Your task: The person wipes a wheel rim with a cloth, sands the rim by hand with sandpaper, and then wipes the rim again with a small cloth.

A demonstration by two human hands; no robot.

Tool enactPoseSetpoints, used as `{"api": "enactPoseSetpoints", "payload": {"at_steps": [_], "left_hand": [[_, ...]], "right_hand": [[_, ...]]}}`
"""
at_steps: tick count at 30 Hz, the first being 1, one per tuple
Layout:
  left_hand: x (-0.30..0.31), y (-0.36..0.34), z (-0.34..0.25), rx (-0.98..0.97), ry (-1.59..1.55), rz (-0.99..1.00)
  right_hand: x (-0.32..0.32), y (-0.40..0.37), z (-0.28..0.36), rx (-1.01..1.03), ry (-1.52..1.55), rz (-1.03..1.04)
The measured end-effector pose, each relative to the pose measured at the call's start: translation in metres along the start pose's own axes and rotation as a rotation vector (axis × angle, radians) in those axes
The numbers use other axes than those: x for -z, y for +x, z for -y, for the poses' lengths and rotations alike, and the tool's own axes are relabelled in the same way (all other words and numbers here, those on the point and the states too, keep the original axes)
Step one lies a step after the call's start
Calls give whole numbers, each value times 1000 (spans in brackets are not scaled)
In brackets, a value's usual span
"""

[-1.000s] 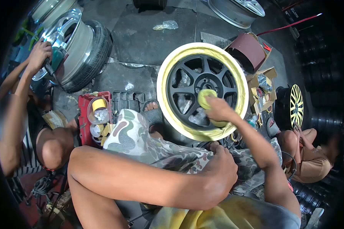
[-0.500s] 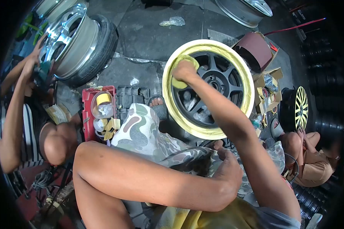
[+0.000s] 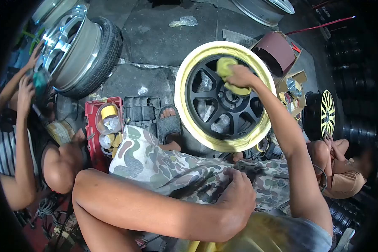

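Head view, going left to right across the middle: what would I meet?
Striped top of the person at the left → red toolbox → black case → black-spoked wheel with the yellow rim → cardboard box of tape rolls → yellow-spoked wheel.

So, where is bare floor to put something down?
The widest patch seems the dark floor between tyre and yellow-rimmed wheel, nearer than the crumpled plastic. A smaller one, with a little scrap on it, borders the black case. The red box and carton are crowded.
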State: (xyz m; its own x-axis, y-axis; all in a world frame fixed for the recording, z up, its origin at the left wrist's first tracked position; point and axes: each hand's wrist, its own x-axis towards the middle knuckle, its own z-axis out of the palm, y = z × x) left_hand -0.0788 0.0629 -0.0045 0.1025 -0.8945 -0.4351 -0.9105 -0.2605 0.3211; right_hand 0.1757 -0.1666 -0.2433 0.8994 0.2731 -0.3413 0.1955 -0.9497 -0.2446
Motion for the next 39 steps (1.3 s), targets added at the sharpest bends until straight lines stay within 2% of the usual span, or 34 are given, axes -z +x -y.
{"api": "enactPoseSetpoints", "payload": {"at_steps": [1,2,3,5,8,9,11,13,14,15,17,18,19,21,22,23,25,27,28,29,30,32,33,35,36,38,39], "left_hand": [[2,-1,4,-10,4,-51],[4,-2,7,-19,6,-103],[4,2,6,-14,3,-103],[5,9,3,31,34,-100],[8,4,3,-2,76,-104],[8,3,2,-5,84,-116],[6,1,4,-67,28,-87],[5,-2,5,-58,40,-100],[5,-3,6,-44,44,-106],[6,-4,8,-38,44,-105],[6,-6,9,11,93,-146],[6,-5,9,18,89,-149],[7,-2,7,29,73,-135],[7,-1,4,25,57,-124],[6,-2,6,-26,32,-146],[6,-2,8,-69,9,-168],[11,-2,10,-35,28,-99],[12,-8,14,-102,46,-171],[10,-5,10,-117,38,-175],[6,-1,4,-46,10,-171],[5,2,0,27,-14,-162],[12,2,10,-23,4,-127],[14,1,13,-69,9,-91],[11,8,7,-42,41,-80],[12,10,6,-33,51,-64],[16,11,6,-42,55,-39],[17,10,8,-40,58,-43]], "right_hand": [[-6,18,9,37,-108,136],[3,35,23,-10,-163,239],[-16,62,14,-70,-87,116],[-8,84,36,-357,218,129],[-16,77,39,-331,360,218],[-8,64,29,-111,289,260],[-7,38,21,110,-60,87],[27,30,20,78,-121,375],[16,38,0,170,-224,277],[23,48,5,176,-224,275],[39,59,18,194,-583,252],[28,69,13,273,-622,152],[18,76,17,284,-629,157],[1,80,24,140,-490,406],[-6,57,36,178,-213,238],[-1,41,42,120,-148,200],[-4,22,16,162,-16,-24],[62,-18,51,-56,507,518],[43,-23,36,149,406,472],[9,-43,31,321,-92,-57],[-5,-44,36,376,-194,22],[-20,-29,50,419,-366,108],[-21,-14,59,431,-358,102],[-25,10,75,557,-510,-94],[-32,15,83,554,-506,-90],[-37,21,95,551,-769,-68],[-31,16,86,551,-774,-70]]}}
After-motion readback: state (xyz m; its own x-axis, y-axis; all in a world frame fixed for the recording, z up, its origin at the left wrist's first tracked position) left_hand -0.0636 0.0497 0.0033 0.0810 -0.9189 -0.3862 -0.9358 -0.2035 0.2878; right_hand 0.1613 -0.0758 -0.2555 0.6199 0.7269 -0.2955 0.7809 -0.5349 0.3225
